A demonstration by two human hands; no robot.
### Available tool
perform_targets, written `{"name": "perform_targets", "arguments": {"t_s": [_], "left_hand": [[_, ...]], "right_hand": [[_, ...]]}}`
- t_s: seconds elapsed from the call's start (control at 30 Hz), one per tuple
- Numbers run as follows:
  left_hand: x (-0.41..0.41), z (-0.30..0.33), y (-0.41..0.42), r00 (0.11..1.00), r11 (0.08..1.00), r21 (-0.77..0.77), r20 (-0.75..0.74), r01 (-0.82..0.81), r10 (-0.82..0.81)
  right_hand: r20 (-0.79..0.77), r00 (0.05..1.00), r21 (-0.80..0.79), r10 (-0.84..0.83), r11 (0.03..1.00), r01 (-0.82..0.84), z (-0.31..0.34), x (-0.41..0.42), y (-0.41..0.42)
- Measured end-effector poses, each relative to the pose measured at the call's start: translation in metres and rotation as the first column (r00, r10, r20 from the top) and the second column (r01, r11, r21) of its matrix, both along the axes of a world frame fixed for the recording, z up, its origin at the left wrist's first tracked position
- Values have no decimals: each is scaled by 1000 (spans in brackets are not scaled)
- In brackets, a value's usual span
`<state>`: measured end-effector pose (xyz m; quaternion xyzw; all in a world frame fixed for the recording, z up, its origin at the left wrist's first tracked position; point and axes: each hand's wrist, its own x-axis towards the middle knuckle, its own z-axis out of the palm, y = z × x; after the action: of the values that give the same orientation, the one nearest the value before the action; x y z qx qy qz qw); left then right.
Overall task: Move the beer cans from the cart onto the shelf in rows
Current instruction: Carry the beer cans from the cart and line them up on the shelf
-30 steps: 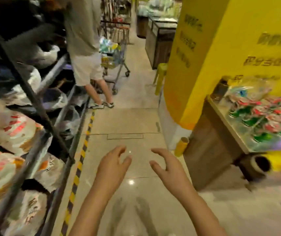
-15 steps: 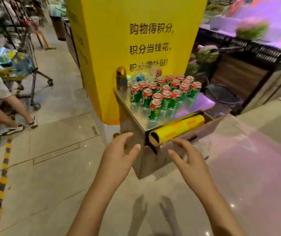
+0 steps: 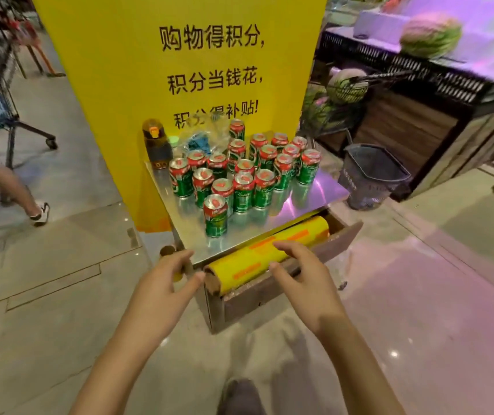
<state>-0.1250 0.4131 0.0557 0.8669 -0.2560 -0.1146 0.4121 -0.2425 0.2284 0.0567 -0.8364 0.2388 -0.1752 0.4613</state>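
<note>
Both the left hand (image 3: 162, 283) and the right hand (image 3: 302, 274) reach out empty with fingers spread, the beer cans (image 3: 239, 178) standing clustered just beyond them on the cart (image 3: 323, 187), so picking comes next, I judge.

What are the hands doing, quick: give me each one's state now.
Left hand: open, fingers loosely spread, holding nothing.
Right hand: open, fingers relaxed over the yellow roll, holding nothing; contact with it cannot be told.
</note>
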Motion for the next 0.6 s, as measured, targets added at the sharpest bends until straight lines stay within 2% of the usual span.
{"name": "perform_targets", "arguments": {"t_s": [0.13,0.4,0.6], "left_hand": [[48,-13,-38,997,998,-3,-52,-62,62],[94,-33,-126,988,994,3,-108,-110,109],[114,-66,-148,919,942,91,-209,-323,336]], "right_hand": [[-34,998,-23,59,998,-60,3,36,-50],[-147,989,175,-19,984,45,-34,100,-147],[-234,964,211,130,974,-80,-74,163,-202]]}}
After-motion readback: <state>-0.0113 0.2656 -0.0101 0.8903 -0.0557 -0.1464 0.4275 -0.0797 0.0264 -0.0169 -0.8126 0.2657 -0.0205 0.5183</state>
